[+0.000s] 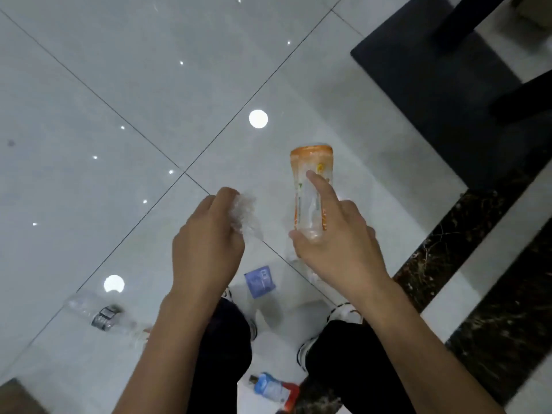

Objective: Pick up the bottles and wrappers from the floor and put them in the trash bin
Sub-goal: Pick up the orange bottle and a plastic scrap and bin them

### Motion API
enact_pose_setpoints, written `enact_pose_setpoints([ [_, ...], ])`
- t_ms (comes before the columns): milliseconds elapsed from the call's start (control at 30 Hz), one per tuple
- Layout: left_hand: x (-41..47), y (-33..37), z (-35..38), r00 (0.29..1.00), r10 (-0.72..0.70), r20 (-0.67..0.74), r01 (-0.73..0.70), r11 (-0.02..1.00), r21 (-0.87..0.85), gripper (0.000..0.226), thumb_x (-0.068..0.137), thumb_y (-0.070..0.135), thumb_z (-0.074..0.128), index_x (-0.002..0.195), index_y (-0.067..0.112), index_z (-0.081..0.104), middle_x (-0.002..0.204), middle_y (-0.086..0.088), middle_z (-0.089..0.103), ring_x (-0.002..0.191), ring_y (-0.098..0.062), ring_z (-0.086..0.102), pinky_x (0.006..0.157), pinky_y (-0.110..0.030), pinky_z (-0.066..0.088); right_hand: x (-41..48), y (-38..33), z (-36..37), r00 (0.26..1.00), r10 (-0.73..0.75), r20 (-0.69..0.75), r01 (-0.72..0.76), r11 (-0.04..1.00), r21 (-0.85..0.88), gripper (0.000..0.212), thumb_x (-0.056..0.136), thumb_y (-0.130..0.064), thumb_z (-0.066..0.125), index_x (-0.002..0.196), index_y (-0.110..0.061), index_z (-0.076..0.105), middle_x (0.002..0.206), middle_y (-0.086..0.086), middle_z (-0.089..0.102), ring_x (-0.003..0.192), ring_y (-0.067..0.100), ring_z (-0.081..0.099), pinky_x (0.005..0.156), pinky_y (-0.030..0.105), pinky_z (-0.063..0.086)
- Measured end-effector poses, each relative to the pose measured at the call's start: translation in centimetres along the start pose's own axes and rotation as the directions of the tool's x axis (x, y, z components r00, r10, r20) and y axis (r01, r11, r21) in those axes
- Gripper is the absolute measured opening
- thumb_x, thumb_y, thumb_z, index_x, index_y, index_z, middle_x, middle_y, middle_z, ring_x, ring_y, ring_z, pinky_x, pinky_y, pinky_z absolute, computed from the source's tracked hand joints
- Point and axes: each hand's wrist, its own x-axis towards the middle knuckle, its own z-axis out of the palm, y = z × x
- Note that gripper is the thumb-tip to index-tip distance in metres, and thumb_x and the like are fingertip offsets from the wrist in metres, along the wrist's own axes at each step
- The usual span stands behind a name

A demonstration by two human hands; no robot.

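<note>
Clearly, both hands were full while litter lay on the glossy tiled floor (149,70), and no trash bin showed anywhere in view.

At eight o'clock a clear bottle with a dark label (101,316) lay on its side; being round, it would likely roll away if nudged by a foot.

Just left of centre, the left hand (206,243) had its fingers curled round a crumpled clear wrapper (246,213). Much of the film stuck out beyond the fingers, so a loosened grip could let it spring open and slip free.

Towards six o'clock, a blue wrapper (260,282) lay flat between the shoes, easy to tread on or skid over. Lower at six o'clock lay what looked like a small blue-and-red bottle (273,389), partly hidden by the legs.

Right of centre, the right hand (337,243) gripped the orange-labelled bottle (310,180) near its lower end, index finger (321,186) stretched straight along its side, the bottle's far end pointing to twelve o'clock. Held so far from its middle, the thin plastic might twist out or crumple.

At two o'clock a dark mat (418,85) bearing black furniture legs was a possible trip hazard.
</note>
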Motion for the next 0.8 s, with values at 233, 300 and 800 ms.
enact_pose_setpoints([
  [233, -7.2, 7.9, -22.6, 0.999, -0.036, 0.031, 0.037, 0.998, -0.058, 0.027, 0.081, 0.003, 0.05, 0.101, 0.022, 0.05, 0.086, -0.001, 0.06, 0.076, -0.03, 0.055, 0.063, -0.046, 0.051, -13.3, -14.4, -16.6, 0.997, -0.04, 0.073, 0.05, 0.989, -0.138, 0.088, 0.085, -0.059, 0.064, 0.145, -0.065, 0.0, 0.125, 0.0, 0.044, 0.105, 0.025, 0.057, 0.086, 0.04, 0.043],
  [300, -9.8, 9.8, -28.3, 0.997, -0.065, 0.044, 0.068, 0.995, -0.072, 0.026, 0.083, 0.005, 0.05, 0.099, 0.024, 0.049, 0.083, 0.002, 0.06, 0.074, -0.028, 0.056, 0.062, -0.046, 0.052, -17.9, -18.0, -20.3, 0.995, -0.056, 0.086, 0.065, 0.992, -0.108, 0.089, 0.084, -0.06, 0.065, 0.144, -0.067, 0.0, 0.121, -0.004, 0.043, 0.101, 0.022, 0.056, 0.082, 0.037, 0.041],
  [800, -18.5, 15.2, -46.2, 0.985, 0.028, -0.169, -0.059, 0.981, -0.186, 0.022, 0.086, 0.011, 0.051, 0.099, 0.029, 0.05, 0.083, 0.005, 0.06, 0.074, -0.027, 0.058, 0.064, -0.041, 0.052, -32.3, -28.7, -28.9, 0.945, -0.284, -0.163, 0.282, 0.959, -0.035, 0.089, 0.083, -0.061, 0.069, 0.145, -0.069, 0.005, 0.114, -0.007, 0.043, 0.092, 0.009, 0.055, 0.088, 0.037, 0.052],
])
